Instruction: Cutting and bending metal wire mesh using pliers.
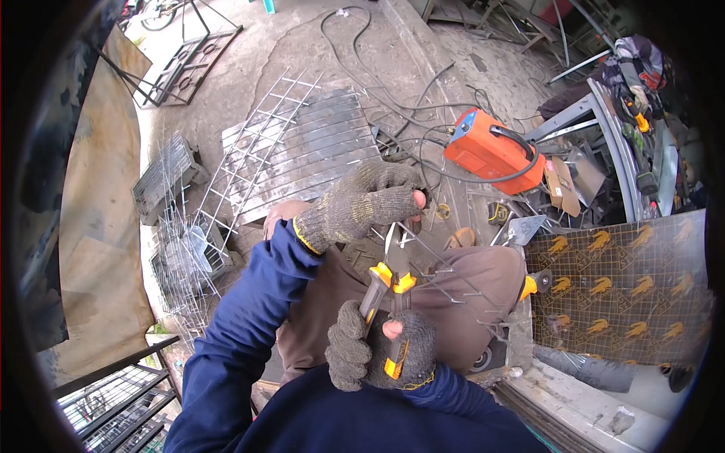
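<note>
Both hands wear dark knitted gloves with bare fingertips showing. In my right hand (404,351), low at the middle, is a pair of pliers (399,279) with grey, black and yellow handles, its jaws pointing away from me. My left hand (362,202) is just beyond the jaws, its fingers closed on thin metal rods (432,252). These bent rods spread to the right over my brown trouser leg (483,275). Exactly where the jaws meet the metal is hard to make out, since the left fingers partly cover it.
Ahead lie a slatted metal panel (317,143) and a welded wire grid (260,128). Loose wires (181,260) pile up at left. An orange machine (491,151) stands right of trailing black cables (411,113). A patterned board (619,287) and a tape measure (498,213) are at right.
</note>
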`<state>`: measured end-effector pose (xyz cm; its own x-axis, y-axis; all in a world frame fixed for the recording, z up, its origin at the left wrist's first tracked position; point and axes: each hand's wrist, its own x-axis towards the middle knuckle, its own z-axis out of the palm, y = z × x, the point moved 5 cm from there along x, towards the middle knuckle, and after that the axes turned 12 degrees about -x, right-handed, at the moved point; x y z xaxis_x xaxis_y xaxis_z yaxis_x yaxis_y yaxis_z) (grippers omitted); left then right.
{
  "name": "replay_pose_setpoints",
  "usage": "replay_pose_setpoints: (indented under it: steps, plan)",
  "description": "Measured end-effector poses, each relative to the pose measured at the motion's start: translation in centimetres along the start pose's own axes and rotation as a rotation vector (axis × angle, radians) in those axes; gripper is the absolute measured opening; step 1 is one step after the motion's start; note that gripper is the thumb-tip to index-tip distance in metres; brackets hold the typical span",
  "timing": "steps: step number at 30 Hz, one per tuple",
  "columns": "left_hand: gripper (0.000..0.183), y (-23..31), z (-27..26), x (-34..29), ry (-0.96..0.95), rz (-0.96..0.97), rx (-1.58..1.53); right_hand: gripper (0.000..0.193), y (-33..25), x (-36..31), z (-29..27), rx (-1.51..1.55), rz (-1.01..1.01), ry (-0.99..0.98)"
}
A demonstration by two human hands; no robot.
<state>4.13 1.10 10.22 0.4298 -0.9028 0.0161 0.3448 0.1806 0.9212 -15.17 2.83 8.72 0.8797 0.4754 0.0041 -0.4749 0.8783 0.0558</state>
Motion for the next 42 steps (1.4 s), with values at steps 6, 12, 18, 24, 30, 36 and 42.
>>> replay_pose_setpoints:
  steps: [6,12,18,24,30,36,42]
  plan:
    - [0.030,-1.8,-0.4,-0.5,-0.022,-0.082,-0.141,0.045,1.3,-1.2,0.0,0.040,0.074,0.009]
    - [0.047,-0.6,2.6,-2.3,-0.057,-0.034,-0.133,0.042,1.0,-2.0,0.6,-0.237,0.085,0.369]
    - [0.053,-1.8,3.4,-4.5,0.103,0.101,-0.194,0.043,3.4,-2.4,-0.7,-0.207,0.040,0.316]
    - [0.053,0.7,3.0,-5.2,0.167,0.039,0.167,0.048,2.8,-2.6,-0.8,-0.267,0.065,0.369]
    - [0.051,0.9,1.7,-5.4,0.170,-0.006,0.170,0.046,0.2,-3.5,-2.2,-0.210,0.072,0.179]
    - [0.059,1.5,2.1,-5.4,0.005,-0.237,0.372,0.039,-0.2,-3.8,-2.2,-0.287,0.036,0.179]
    - [0.052,-0.4,2.6,-5.6,0.081,-0.236,0.192,0.037,-0.2,-4.7,-3.3,-0.210,0.051,0.177]
